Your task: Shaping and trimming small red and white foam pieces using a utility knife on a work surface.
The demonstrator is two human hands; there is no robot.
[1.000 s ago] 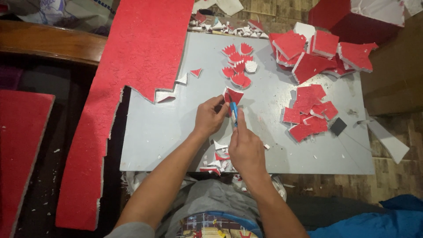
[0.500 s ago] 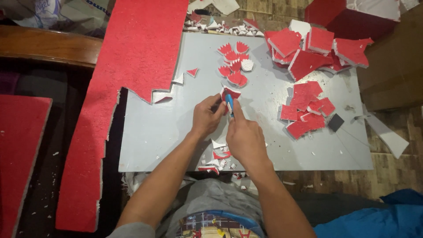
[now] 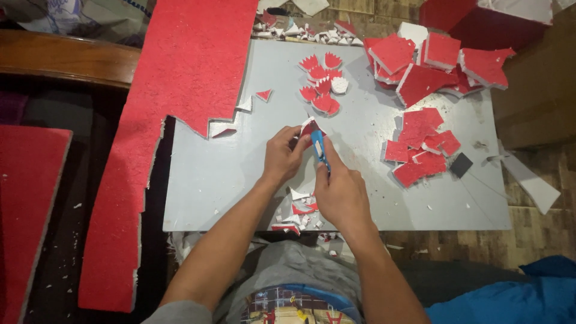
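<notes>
My left hand (image 3: 283, 155) pinches a small red-and-white foam piece (image 3: 310, 127) above the grey board (image 3: 228, 174). My right hand (image 3: 341, 193) grips a blue cutter knife (image 3: 319, 147), its blade end touching that piece. Just below my hands a heap of red and white offcuts (image 3: 297, 211) lies at the board's near edge. A cluster of cut red petal shapes (image 3: 321, 87) rests further up the board.
A long red foam sheet (image 3: 174, 90) with a jagged cut edge overlaps the board's left side. Red foam squares (image 3: 423, 147) and thicker red blocks (image 3: 438, 63) sit at the right. A small black square (image 3: 461, 165) lies near them. Another red sheet (image 3: 27, 198) lies far left.
Both hands stay together on the piece; the view has shifted slightly, and the knife and piece sit a little higher on the board than before.
</notes>
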